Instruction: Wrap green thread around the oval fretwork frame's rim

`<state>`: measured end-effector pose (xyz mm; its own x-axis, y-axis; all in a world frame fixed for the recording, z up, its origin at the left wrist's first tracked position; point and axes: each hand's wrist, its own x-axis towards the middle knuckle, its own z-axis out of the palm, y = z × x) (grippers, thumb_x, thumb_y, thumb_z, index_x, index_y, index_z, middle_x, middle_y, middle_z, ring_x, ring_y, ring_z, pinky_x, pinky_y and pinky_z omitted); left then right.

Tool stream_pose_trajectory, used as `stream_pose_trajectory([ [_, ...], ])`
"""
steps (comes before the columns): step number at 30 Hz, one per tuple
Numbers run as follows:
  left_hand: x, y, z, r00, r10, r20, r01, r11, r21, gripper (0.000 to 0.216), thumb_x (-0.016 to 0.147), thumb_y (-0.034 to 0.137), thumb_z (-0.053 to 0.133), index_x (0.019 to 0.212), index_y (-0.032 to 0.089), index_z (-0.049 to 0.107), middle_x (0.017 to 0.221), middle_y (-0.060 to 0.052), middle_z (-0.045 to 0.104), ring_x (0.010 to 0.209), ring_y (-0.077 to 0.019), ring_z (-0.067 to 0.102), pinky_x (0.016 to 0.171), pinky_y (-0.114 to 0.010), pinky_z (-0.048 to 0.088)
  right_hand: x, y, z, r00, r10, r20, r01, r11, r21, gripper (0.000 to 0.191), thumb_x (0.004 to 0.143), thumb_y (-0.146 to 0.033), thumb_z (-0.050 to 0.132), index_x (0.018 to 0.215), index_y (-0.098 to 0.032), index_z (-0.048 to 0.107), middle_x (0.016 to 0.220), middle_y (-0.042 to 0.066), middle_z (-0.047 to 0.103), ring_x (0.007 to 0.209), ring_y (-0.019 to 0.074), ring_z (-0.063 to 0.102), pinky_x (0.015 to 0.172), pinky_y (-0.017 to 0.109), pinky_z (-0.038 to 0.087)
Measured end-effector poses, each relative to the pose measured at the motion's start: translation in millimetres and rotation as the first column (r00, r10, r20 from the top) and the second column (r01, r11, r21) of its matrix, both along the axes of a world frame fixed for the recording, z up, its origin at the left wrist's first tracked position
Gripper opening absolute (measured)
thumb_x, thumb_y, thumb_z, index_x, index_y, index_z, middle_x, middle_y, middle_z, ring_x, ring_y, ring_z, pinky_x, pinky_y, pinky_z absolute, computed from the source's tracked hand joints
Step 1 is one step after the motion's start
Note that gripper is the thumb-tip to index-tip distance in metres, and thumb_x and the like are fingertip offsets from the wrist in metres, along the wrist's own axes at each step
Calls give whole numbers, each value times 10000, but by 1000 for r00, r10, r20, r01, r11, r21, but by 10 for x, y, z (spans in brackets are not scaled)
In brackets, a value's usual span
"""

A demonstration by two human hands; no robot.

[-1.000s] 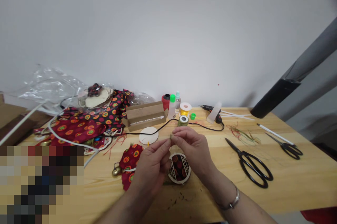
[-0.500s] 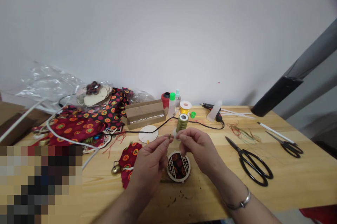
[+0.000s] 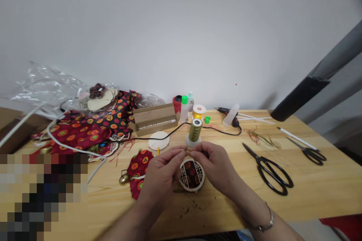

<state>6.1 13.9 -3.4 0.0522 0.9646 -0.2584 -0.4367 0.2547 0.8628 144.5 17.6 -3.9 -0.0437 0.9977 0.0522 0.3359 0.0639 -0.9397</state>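
I judge this a fine thread-handling step: left hand [image 3: 164,169] and right hand [image 3: 217,163] meet in a pinched grip on seeming olive thread [image 3: 186,148] near the fretwork disc [image 3: 192,175], next needing steady fingertips.

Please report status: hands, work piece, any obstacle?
Left hand, right hand: together pinching something tiny, unclear. Lattice-framed fabric disc lying below. Olive thread spool standing just beyond; nothing visibly blocking.

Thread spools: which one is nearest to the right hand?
The olive spool, just beyond the right hand; the yellow spool and the red spool stand farther back.
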Motion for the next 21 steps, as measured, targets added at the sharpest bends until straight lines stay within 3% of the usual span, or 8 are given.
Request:
stream_pose_trajectory([
  [5,-5,16,-10,1000,26,-8,-26,999,-29,262,526,257,813,724,95,754,496,6,593,373,-8,282,372,-167,166,29,-26,7,1000,16,-11,-16,1000,-11,96,788,-226,572,745,-192,650,639,6,646,556,143,568,544,263,451],
  [10,-18,25,-25,998,64,2,-64,997,-38,260,509,260,821,715,114,757,667,-62,704,375,-3,318,375,-170,193,97,-48,-2,993,-16,120,-10,978,206,96,765,-183,627,834,-202,691,752,28,678,675,162,604,630,276,467],
  [13,-16,22,-37,999,49,-7,-49,998,-32,253,516,262,819,705,106,756,601,-35,671,375,-4,307,377,-170,182,131,-57,-3,984,-24,178,-30,956,292,105,795,-159,598,763,-206,686,735,26,658,683,155,600,644,268,459],
  [21,-21,16,-77,999,-6,-41,5,1000,-13,265,566,301,797,736,100,765,417,47,485,394,-23,277,395,-172,170,201,-59,22,963,-23,269,-75,934,349,140,829,-139,555,730,-195,637,678,6,599,627,133,550,587,242,413],
])
